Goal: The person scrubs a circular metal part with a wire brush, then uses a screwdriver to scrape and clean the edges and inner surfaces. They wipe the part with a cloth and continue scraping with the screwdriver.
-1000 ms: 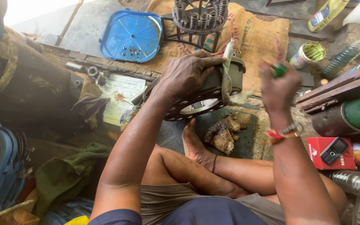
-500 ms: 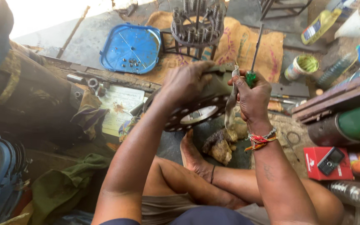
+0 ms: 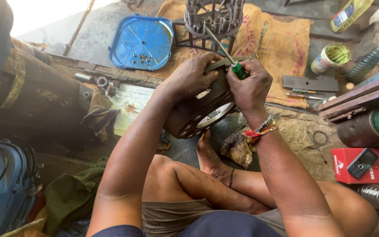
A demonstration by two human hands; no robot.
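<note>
The left hand (image 3: 192, 77) is closed over the upper edge of a dark round metal housing (image 3: 200, 112), fingers curled across its top and thumb on the near side, holding it tilted on edge above the person's crossed legs. The housing's ring of small holes and its bright inner opening face down and to the right. Half a second ago the same part sat a little higher and more to the right; it now hangs lower and nearer the left knee.

The right hand (image 3: 249, 85) is shut in a fist around a green-handled screwdriver (image 3: 227, 57), whose thin shaft runs up and to the left from the fist, its tip toward the spring rack (image 3: 211, 19) at the far edge of the burlap sack (image 3: 281, 44). Earlier the shaft stood almost upright and the fist was apart from the housing, with a pale rag dangling from it; now the fist presses against the housing's top edge, touching the left fingers, and the rag is not visible.

A blue tray (image 3: 141, 41) with loose nuts lies left of the sack. A dirty cloth (image 3: 237, 147) lies on the floor by the foot.
</note>
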